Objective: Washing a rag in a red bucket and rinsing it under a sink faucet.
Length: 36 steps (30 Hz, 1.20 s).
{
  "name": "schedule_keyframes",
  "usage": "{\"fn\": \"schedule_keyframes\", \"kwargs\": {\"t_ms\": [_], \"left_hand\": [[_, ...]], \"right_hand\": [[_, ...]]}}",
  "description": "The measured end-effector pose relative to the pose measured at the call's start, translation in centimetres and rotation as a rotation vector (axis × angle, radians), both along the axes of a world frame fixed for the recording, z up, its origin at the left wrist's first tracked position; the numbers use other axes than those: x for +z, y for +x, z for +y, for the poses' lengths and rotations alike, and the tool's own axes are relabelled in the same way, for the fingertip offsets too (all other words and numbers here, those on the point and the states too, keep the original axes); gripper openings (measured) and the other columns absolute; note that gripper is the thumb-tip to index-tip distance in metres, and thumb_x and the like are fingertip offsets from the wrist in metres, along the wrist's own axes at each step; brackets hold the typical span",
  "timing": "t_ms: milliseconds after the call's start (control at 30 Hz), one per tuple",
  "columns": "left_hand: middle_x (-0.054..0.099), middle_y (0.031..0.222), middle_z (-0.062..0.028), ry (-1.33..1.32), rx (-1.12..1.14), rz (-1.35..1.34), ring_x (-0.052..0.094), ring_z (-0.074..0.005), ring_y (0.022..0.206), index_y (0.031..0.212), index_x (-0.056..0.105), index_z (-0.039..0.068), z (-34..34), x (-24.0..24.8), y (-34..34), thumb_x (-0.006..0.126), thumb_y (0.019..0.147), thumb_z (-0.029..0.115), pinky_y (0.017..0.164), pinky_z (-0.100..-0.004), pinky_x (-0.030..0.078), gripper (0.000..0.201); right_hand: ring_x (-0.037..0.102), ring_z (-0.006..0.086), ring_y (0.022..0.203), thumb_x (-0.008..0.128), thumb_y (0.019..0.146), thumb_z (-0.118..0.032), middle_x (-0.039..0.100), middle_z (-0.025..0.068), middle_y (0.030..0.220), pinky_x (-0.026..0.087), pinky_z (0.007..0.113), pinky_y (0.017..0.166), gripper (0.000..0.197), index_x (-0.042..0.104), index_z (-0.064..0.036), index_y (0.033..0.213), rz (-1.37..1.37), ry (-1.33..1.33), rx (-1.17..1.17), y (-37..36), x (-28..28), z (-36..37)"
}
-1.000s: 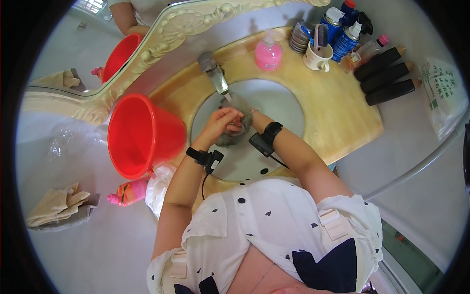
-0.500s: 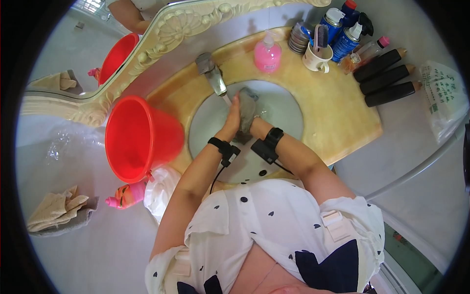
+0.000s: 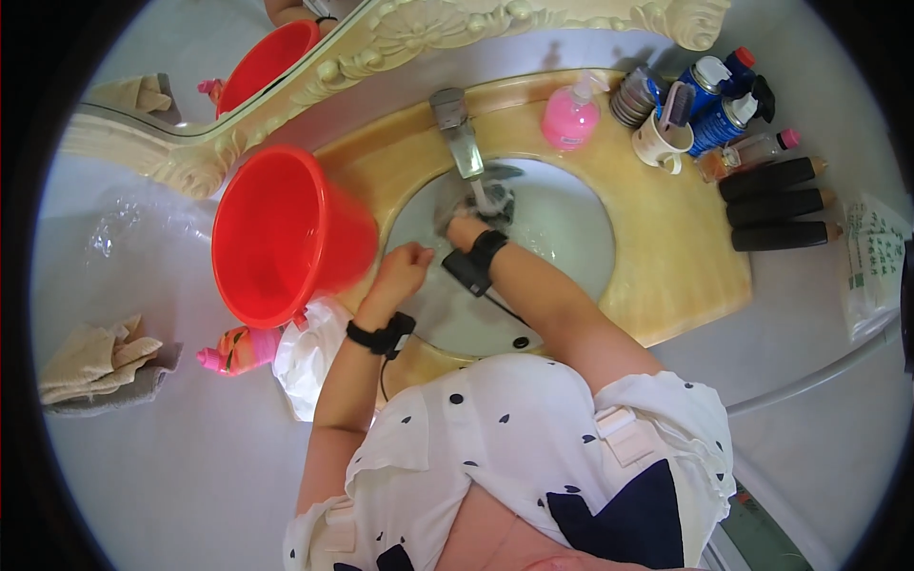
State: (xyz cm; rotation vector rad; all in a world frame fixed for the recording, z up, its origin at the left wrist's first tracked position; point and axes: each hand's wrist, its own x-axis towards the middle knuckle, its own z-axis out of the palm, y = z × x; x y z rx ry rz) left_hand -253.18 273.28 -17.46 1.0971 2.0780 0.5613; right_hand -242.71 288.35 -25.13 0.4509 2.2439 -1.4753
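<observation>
Water runs from the metal tap (image 3: pixel 461 138) into the oval white sink (image 3: pixel 571 257). Under that stream my right hand (image 3: pixel 466 229) grips a wet grey cloth (image 3: pixel 497 207); its fingers are partly hidden by the cloth and splashing water. What kind of cloth it is, I cannot make out. My left hand (image 3: pixel 404 274) is apart from the cloth, over the sink's left rim, its fingers curled in with nothing visible in them. Both wrists wear black straps with small boxes and cables.
Left of the sink stands a red bucket (image 3: pixel 271 238), beside a pink bottle (image 3: pixel 238 350) and a white bag (image 3: pixel 309 362). Along the yellow counter (image 3: pixel 657 257) are a pink soap bottle (image 3: pixel 571 116), a mug (image 3: pixel 661 143) with brushes, blue cans and black bottles (image 3: pixel 776 205).
My left hand has let go of the grey cloth and drawn back to the left. My right hand has moved left with the cloth, under the running tap. The view has shifted slightly.
</observation>
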Motion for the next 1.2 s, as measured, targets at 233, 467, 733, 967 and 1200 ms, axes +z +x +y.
{"fn": "schedule_keyframes", "kwargs": {"t_ms": [233, 467, 733, 967, 1200], "left_hand": [[0.057, 0.065, -0.0201, 0.037, 0.107, -0.069, 0.056, -0.0313, 0.062, 0.074, 0.058, -0.003, -3.0, 2.3, -3.2, 0.052, 0.083, 0.029, 0.061, -0.0359, 0.043, 0.034], [0.062, 0.078, -0.0120, 0.079, -0.119, -0.108, 0.058, -0.0253, 0.073, 0.096, 0.058, 0.000, 1.4, -2.9, -0.9, 0.054, 0.083, 0.025, 0.067, -0.0318, 0.045, 0.029], [0.057, 0.097, -0.0252, 0.022, -0.259, 0.176, 0.056, -0.0355, 0.092, 0.103, 0.054, -0.002, 1.2, -4.7, -3.0, 0.049, 0.074, 0.009, 0.079, -0.0419, 0.045, 0.031], [0.058, 0.091, -0.0256, -0.119, 0.011, 0.252, 0.057, -0.0378, 0.087, 0.088, 0.060, -0.003, -0.4, 1.1, -4.7, 0.050, 0.071, 0.009, 0.075, -0.0437, 0.045, 0.023], [0.059, 0.088, -0.0251, -0.179, -0.103, 0.253, 0.057, -0.0391, 0.086, 0.085, 0.061, -0.004, -0.6, -2.5, -3.4, 0.048, 0.071, 0.011, 0.074, -0.0433, 0.046, 0.023]], "right_hand": [[0.052, 0.0254, 0.104, 0.052, 0.081, -0.032, 0.055, 0.0124, 0.113, 0.039, 0.037, 0.088, 0.034, 0.058, -0.0176, 0.110, -0.038, -0.090, 0.160, 3.0, -0.2, -9.9], [0.056, 0.0270, 0.095, 0.046, 0.084, -0.032, 0.059, 0.0091, 0.108, 0.040, 0.036, 0.086, 0.031, 0.060, -0.0199, 0.109, -0.047, 0.120, 0.462, 12.4, 0.5, -0.5], [0.058, 0.0291, 0.093, 0.057, 0.077, -0.029, 0.060, 0.0116, 0.106, 0.045, 0.038, 0.078, 0.028, 0.064, -0.0118, 0.098, -0.298, 0.874, 0.442, 1.4, 8.7, 2.8], [0.058, 0.0283, 0.089, 0.059, 0.073, -0.024, 0.061, 0.0142, 0.097, 0.045, 0.038, 0.078, 0.024, 0.065, -0.0082, 0.090, 0.352, 0.824, 0.458, -7.6, 2.1, -3.2], [0.057, 0.0291, 0.093, 0.056, 0.076, -0.032, 0.061, 0.0125, 0.101, 0.043, 0.039, 0.082, 0.032, 0.062, -0.0090, 0.098, 0.021, 0.822, 0.383, -3.7, -0.3, 2.9]]}}
